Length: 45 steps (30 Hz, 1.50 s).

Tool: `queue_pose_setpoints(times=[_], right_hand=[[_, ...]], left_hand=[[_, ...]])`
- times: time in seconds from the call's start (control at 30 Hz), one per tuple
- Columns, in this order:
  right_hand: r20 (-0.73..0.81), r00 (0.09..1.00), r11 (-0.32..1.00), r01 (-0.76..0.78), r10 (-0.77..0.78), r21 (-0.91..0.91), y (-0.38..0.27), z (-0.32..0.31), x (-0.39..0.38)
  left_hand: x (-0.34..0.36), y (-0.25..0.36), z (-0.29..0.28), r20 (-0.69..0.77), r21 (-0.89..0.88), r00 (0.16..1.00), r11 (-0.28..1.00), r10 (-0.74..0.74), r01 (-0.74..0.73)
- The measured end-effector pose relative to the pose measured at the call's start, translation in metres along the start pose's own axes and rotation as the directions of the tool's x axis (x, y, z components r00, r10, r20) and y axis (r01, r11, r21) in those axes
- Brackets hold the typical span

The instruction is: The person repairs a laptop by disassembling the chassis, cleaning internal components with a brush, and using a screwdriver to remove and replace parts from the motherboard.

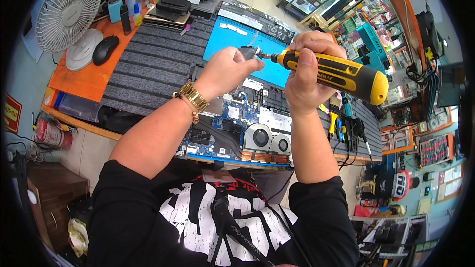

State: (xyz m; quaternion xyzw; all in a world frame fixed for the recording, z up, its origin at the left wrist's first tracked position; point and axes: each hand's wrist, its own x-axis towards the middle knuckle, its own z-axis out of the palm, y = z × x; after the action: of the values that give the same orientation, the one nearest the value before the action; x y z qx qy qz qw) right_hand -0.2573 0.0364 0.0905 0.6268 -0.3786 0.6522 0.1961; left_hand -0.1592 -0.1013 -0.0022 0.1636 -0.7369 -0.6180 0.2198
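Observation:
My right hand (306, 76) is wrapped round a yellow and black electric screwdriver (354, 78), its bit pointing left. Between the thumb and fingers of my left hand (225, 71) is a small dark grey part with a metal end (251, 53), too small to name. The bit's tip meets or nearly meets that part's metal end; I cannot tell which. Below both hands lies an opened laptop base (231, 112), its blue circuit board, fan (260, 136) and copper heat-sink fins in view. My left forearm hides part of it.
A blue work mat (216, 37) and a flat black laptop battery (257, 21) lie beyond my hands on a ribbed grey mat (143, 64). A white fan (69, 12), black mouse (106, 50) and bottles stand left. A yellow-handled brush (333, 118) and cables lie right.

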Motion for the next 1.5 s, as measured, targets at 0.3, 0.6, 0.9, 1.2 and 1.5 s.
queue_pose_setpoints(times=[0.3, 0.6, 0.9, 1.2, 1.5], right_hand=[[-0.165, 0.977, 0.988, -0.117, 0.133, 0.103, -0.014, -0.016, 0.016], [-0.335, 0.526, 0.15, -0.679, 0.782, -0.719, -0.054, -0.239, 0.019], [-0.438, 0.147, -0.392, -0.263, 0.887, -0.882, -0.037, -0.283, -0.094], [-0.226, 0.471, 0.09, -0.559, 0.853, -0.824, -0.063, -0.225, -0.077], [0.237, 0.697, 0.71, -0.532, 0.677, -0.461, -0.065, -0.067, -0.066]], left_hand=[[0.001, 0.012, -0.003, 0.073, -0.248, 0.997, 0.969, 0.029, -0.01], [0.007, 0.013, -0.006, 0.173, -0.484, 0.977, 0.875, 0.126, -0.027], [-0.003, 0.014, -0.001, 0.261, -0.317, 0.925, 0.93, 0.276, -0.188], [-0.012, 0.021, -0.002, 0.419, -0.439, 0.867, 0.896, 0.271, -0.068], [-0.013, 0.011, 0.013, 0.393, -0.565, 0.834, 0.818, 0.386, -0.112]])
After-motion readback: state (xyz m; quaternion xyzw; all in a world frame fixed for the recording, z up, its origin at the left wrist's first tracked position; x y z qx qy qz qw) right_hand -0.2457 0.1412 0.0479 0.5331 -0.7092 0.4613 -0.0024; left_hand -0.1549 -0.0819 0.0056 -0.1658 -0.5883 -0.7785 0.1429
